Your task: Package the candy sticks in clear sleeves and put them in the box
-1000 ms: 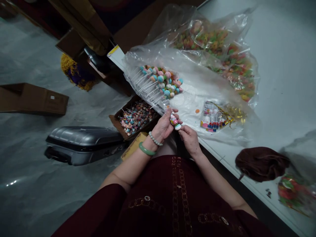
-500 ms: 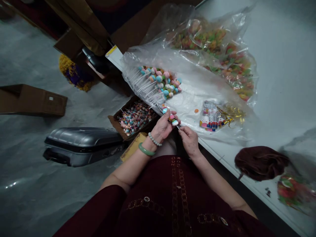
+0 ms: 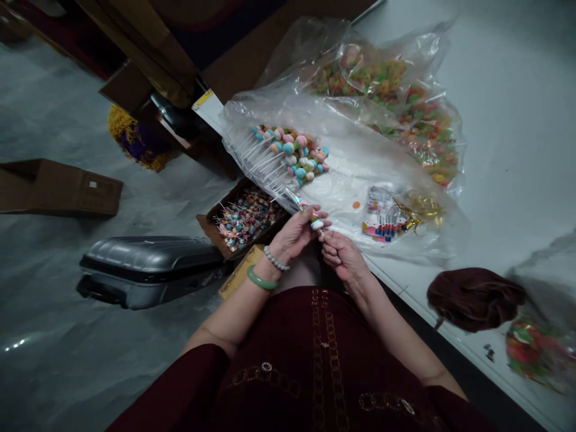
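A candy skewer [image 3: 317, 224] with pastel pieces, partly in a clear wrapper, is held between my two hands over the table edge. My left hand [image 3: 297, 231] wraps its fingers and thumb round the candy part. My right hand [image 3: 342, 251] pinches the white stick at the lower end. Just beyond lies a row of similar candy skewers [image 3: 294, 153], sticks pointing left, on a clear plastic sheet [image 3: 346, 168]. Right of them are a stack of printed wrappers [image 3: 380, 210] and gold twist ties [image 3: 425, 207]. One small orange piece [image 3: 356, 204] lies between.
Below the table's left edge, an open carton [image 3: 204, 231] holds many wrapped skewers. A grey suitcase [image 3: 148, 264] and a brown box [image 3: 58, 186] stand on the floor. Bags of gummy candy [image 3: 418, 120] lie at the back; a dark brown cloth [image 3: 477, 299] lies at right.
My right hand has shifted slightly left and closer to the candy end, its fingers curled more. My left hand has moved a little down and left, still round the candy.
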Tool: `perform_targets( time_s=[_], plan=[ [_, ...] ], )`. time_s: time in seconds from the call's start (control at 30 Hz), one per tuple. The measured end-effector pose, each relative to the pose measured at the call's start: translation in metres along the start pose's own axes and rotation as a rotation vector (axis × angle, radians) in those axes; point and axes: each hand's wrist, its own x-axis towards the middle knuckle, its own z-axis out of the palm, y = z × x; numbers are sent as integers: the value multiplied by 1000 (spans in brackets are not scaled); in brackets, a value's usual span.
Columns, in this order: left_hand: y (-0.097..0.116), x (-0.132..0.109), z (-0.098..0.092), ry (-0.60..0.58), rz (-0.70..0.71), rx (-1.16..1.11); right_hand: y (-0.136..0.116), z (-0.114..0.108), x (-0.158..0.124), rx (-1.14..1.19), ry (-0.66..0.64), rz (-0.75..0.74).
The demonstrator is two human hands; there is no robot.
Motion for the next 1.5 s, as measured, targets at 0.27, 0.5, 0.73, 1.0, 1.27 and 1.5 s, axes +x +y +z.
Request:
perform_targets(
  time_s=[0.27,0.5,0.73,1.0,1.27,1.5],
  plan=[
    [18,5,8,91,89,-127,1,2,-1,-68,10,36],
    [-2,0,17,7,98,-115,-3,5,0,247,-160,213],
    [4,5,6,52,10,-45,-2,0,0,41,-14,21],
    [3,4,3,221,179,103,2,-4,-4,-843,345,-402],
    [3,1,9,137,129,203,-4,-3,3,-780,373,-407],
    [11,2,4,80,93,340,-8,-7,8,-300,245,-62]
  ],
)
